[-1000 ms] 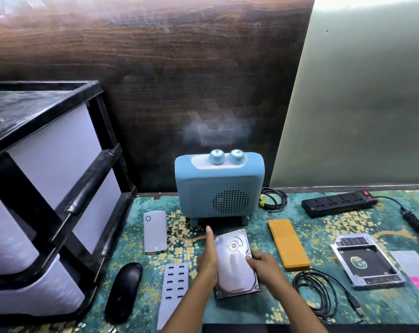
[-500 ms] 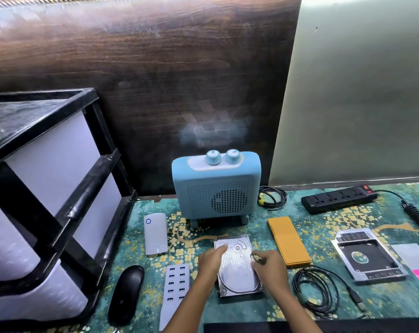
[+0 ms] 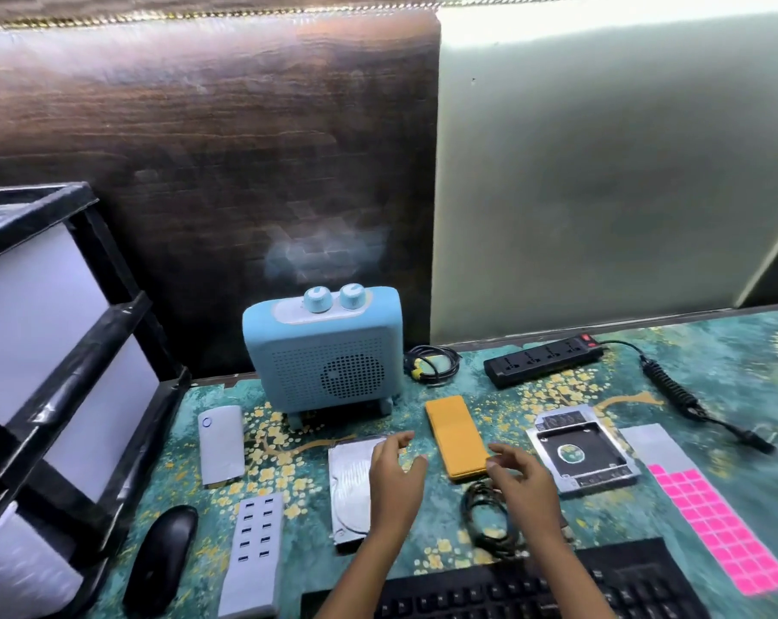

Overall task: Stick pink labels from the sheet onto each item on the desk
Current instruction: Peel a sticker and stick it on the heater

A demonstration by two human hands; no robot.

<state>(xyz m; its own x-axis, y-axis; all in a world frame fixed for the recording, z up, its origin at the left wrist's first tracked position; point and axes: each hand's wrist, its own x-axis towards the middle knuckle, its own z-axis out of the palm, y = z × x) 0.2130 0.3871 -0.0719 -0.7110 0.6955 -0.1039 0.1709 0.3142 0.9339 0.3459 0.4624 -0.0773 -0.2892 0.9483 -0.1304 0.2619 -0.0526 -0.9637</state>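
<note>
Head view shows the label sheet (image 3: 717,529) lying flat at the right near side of the desk mat (image 3: 713,350); its near part carries rows of pink labels, its far part is bare grey backing; both hands are well apart from it. Left of the sheet lies a silver drive tray (image 3: 583,453); left of that, an orange case (image 3: 456,435); left again, a hard drive (image 3: 349,484).

The left hand (image 3: 396,480) is over the right side of the hard drive, fingers spread and relaxed, gripping nothing; whether it touches the drive I cannot tell. The right hand (image 3: 521,480) is over a coiled black cable (image 3: 485,516) just near the orange case, fingers loosely bent and apart, empty as far as the blur allows.

Farther out, a blue heater (image 3: 322,355) stands upright at the far edge; a small cable bundle (image 3: 431,364) lies to its right; a black power strip (image 3: 543,361) lies beyond that, its curly cord (image 3: 672,386) running toward the near right. On the left side lie a white power bank (image 3: 221,444), a grey port hub (image 3: 255,556) and a black mouse (image 3: 161,556); a black keyboard (image 3: 534,587) sits at the near edge; a black shelf rack (image 3: 65,350) stands at the far left.
</note>
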